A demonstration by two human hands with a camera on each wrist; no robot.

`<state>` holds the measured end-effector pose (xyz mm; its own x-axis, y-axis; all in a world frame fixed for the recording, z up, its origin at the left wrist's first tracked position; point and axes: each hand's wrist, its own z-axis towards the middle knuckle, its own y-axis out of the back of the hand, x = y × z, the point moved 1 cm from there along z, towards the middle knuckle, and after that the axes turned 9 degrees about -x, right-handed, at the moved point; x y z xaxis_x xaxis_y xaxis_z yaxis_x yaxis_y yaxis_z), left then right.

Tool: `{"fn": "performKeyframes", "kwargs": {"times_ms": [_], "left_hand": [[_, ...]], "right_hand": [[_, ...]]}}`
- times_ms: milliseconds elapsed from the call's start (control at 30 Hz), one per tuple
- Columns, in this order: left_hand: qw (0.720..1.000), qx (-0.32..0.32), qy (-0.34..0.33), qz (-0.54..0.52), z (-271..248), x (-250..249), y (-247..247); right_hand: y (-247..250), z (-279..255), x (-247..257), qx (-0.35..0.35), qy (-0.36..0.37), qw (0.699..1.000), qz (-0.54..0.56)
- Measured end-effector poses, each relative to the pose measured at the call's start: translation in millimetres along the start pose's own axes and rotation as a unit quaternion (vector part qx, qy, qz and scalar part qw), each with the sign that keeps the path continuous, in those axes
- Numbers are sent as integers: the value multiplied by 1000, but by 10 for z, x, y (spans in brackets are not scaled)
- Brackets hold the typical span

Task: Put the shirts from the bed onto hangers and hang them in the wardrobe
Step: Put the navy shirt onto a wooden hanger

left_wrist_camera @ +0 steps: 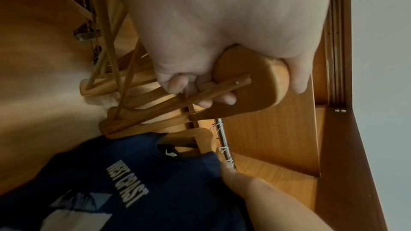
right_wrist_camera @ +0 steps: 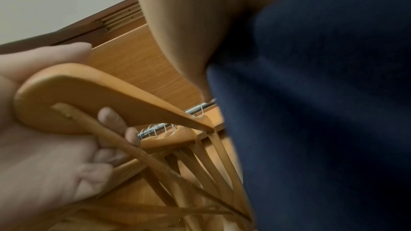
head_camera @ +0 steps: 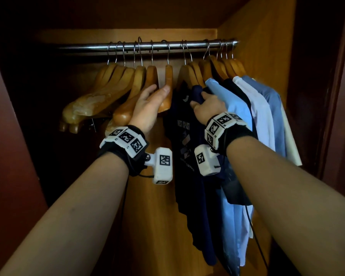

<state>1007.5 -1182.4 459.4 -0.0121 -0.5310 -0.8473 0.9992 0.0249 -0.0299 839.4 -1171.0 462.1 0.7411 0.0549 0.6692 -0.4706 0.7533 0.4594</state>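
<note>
A navy shirt [head_camera: 185,148] printed "WEST COAST" hangs on a wooden hanger from the metal rail [head_camera: 147,45]. My right hand [head_camera: 200,100] grips its right shoulder, fingers curled over the cloth; the right wrist view is filled by that navy cloth [right_wrist_camera: 322,111]. Just left of the shirt hangs an empty wooden hanger [head_camera: 168,76]. My left hand [head_camera: 159,90] holds its near shoulder end, thumb on one side and fingers curled under the bar, as the left wrist view shows on the hanger [left_wrist_camera: 255,83]. The same hanger [right_wrist_camera: 77,90] shows in the right wrist view.
Several empty wooden hangers [head_camera: 112,86] crowd the rail's left half. Right of the navy shirt hang a light blue shirt [head_camera: 231,108], a white shirt [head_camera: 261,120] and a blue shirt [head_camera: 273,100], close to the wardrobe's right wall [head_camera: 267,46].
</note>
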Motion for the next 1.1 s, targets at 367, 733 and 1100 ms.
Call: {"fn": "performKeyframes", "kwargs": {"times_ms": [367, 733, 1100], "left_hand": [[1000, 16, 3, -8, -105, -52, -234], [997, 71, 22, -34, -177, -107, -57], [801, -41, -258, 539, -230, -239, 192]], "right_hand": [[175, -321, 356, -19, 145, 977, 158], [58, -304, 482, 81, 44, 971, 219], [92, -312, 502, 75, 48, 980, 176]]}}
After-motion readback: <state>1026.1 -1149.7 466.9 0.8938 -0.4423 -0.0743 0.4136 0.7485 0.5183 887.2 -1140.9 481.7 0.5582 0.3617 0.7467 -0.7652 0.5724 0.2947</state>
